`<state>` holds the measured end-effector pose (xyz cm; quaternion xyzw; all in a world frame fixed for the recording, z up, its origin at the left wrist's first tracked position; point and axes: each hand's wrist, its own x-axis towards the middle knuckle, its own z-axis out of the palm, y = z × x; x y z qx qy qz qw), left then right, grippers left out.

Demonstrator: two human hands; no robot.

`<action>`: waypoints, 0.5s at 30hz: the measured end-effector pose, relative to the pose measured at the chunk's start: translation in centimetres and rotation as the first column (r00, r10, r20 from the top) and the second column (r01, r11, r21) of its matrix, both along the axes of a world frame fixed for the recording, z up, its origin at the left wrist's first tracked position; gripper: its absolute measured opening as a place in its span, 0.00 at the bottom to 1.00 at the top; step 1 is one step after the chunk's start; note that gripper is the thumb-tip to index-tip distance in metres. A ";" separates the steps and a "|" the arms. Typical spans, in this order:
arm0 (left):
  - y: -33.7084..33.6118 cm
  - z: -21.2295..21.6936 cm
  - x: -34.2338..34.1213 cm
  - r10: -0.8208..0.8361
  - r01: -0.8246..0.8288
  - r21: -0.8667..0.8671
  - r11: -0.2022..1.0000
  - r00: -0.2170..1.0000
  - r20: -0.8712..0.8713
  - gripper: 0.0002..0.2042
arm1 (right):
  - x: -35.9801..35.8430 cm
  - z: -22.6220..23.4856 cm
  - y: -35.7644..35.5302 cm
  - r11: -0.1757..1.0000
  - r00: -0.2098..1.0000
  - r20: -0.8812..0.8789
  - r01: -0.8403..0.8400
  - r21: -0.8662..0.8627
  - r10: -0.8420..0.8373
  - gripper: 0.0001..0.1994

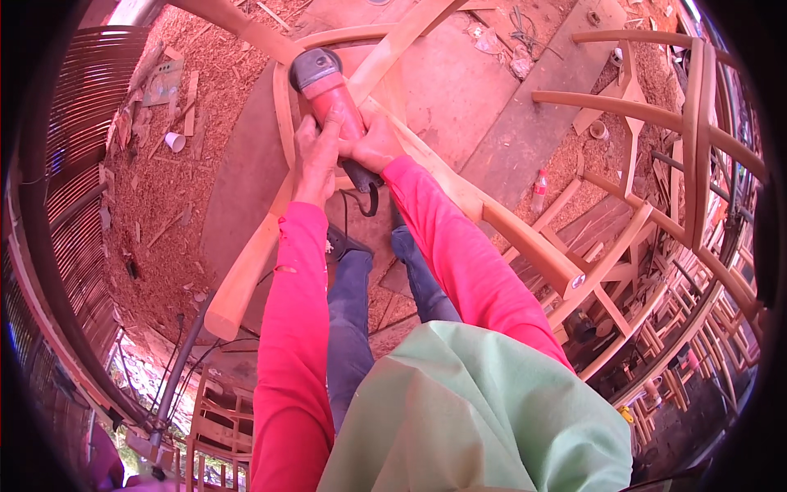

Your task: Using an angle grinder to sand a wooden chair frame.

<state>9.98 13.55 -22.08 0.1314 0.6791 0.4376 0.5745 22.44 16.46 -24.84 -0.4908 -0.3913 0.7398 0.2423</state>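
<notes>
Both of my hands are closed around a red and dark grey angle grinder [338,105]. My left hand [316,160] wraps its body from the left side. On the right, my right hand [377,146] grips it near the rear, its fingers meeting the left hand. The tool's dark head lies over the joint of a wooden chair frame [385,57]; whether its disc touches the wood is hidden. One leg [246,275] of that frame slants down at the left, another leg [533,246] at the right. A dark cord hangs from the grinder's rear end.
Sawdust and wood scraps cover the ground around flat boards [246,197]. A white paper cup [175,142] lies at the left and a plastic bottle [539,190] at the right. More wooden chair frames [697,123] stand piled along the right. A slatted wall [90,98] rises on the left.
</notes>
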 end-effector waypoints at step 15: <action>1.8 -0.1 5.8 -0.080 0.079 0.047 0.996 0.997 0.016 0.22 | 5.8 -0.6 0.2 0.992 0.989 0.091 0.110 0.056 -0.115 0.27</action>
